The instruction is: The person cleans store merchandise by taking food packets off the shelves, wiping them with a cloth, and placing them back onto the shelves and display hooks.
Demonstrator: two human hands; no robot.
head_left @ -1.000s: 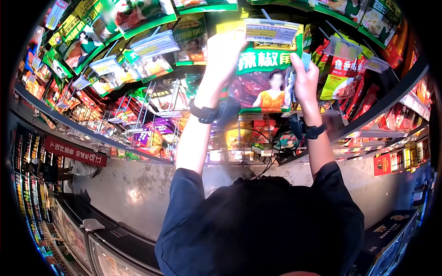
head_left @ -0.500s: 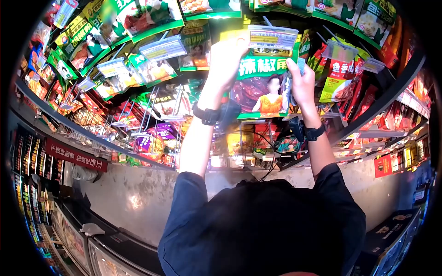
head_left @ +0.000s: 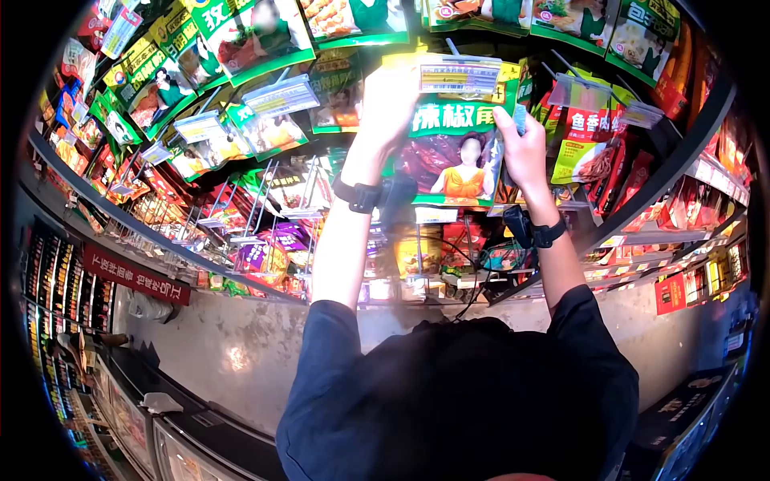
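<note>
A green-topped bag of dried chili peppers (head_left: 449, 156) hangs at the hook in front of me, its front facing me. My left hand (head_left: 391, 100) is closed at the bag's upper left edge; glare washes out its fingers. On the opposite edge, my right hand (head_left: 525, 152) grips the bag with fingers bent. A small blue piece (head_left: 520, 119) shows beside the right fingers; I cannot make out what it is. The clear price tag holder (head_left: 461, 76) covers part of the bag's top. Both wrists wear black straps.
Green food bags (head_left: 261, 40) hang above and to the left. Red packets (head_left: 589, 132) hang at the right, near the curved shelf edge (head_left: 682, 160). Bare metal hooks (head_left: 265, 192) stick out below left. A dark cable (head_left: 473, 293) hangs beneath the bag. Freezer cases (head_left: 192, 433) stand at lower left.
The view has shifted slightly, so the shelf items sit a little further left and lower. Both hands stay at the bag's edges; the bag stays at the hook.
</note>
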